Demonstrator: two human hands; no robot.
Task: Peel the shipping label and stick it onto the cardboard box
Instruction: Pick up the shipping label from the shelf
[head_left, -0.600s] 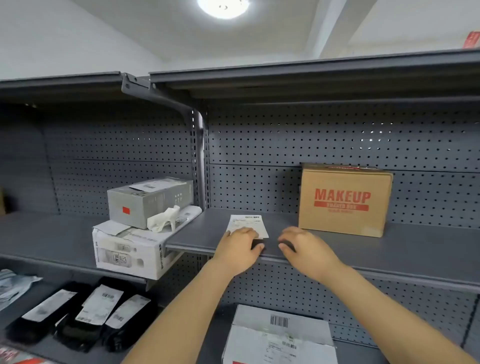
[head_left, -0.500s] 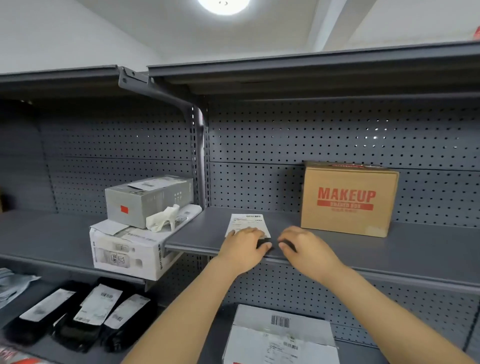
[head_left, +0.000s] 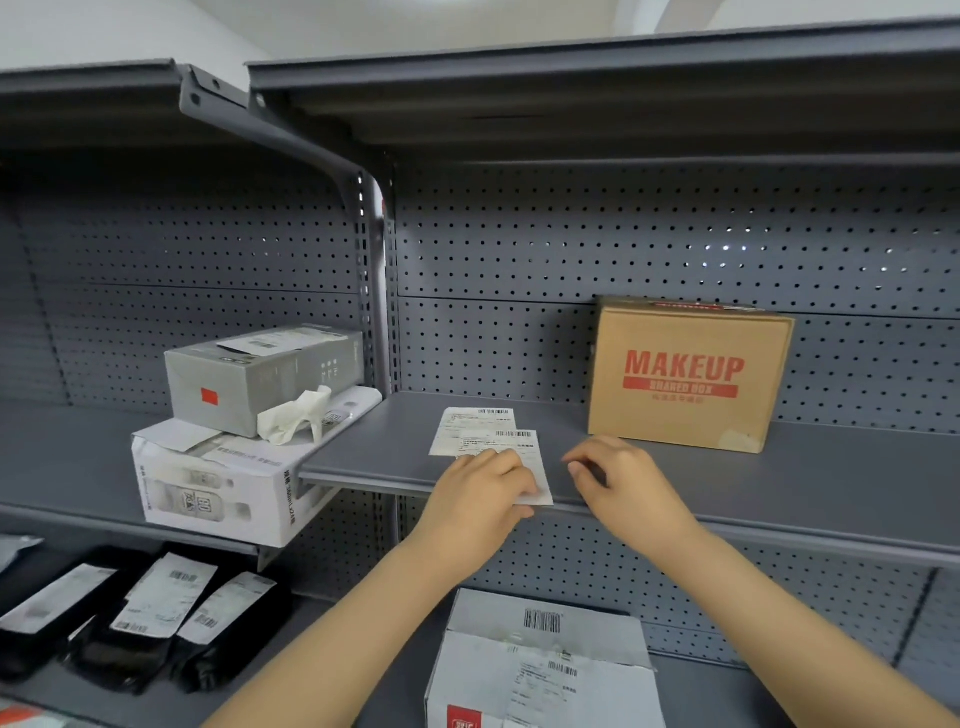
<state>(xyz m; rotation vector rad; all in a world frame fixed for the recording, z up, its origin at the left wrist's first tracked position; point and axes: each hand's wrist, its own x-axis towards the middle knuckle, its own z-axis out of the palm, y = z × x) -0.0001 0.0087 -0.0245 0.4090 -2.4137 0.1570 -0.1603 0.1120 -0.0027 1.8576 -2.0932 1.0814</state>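
Note:
A brown cardboard box (head_left: 685, 374) printed MAKEUP in red stands upright at the back of the grey shelf (head_left: 779, 478). Two white shipping labels lie on that shelf left of the box: one label (head_left: 475, 423) lies flat behind, a second label (head_left: 506, 447) overlaps it and reaches the shelf's front edge. My left hand (head_left: 475, 499) pinches the near edge of the front label. My right hand (head_left: 618, 478) hovers just right of the label, fingers curled and apart, holding nothing.
On the left shelf a grey box (head_left: 260, 379) is stacked on a white box (head_left: 218, 483), with crumpled paper (head_left: 296, 415) on top. Below are black parcels with labels (head_left: 156, 613) and a white labelled carton (head_left: 540, 665). A perforated back panel closes the shelf.
My left hand has slid the top label forward and right, uncovering a second label behind it. My right hand has drawn back to the right, off the label.

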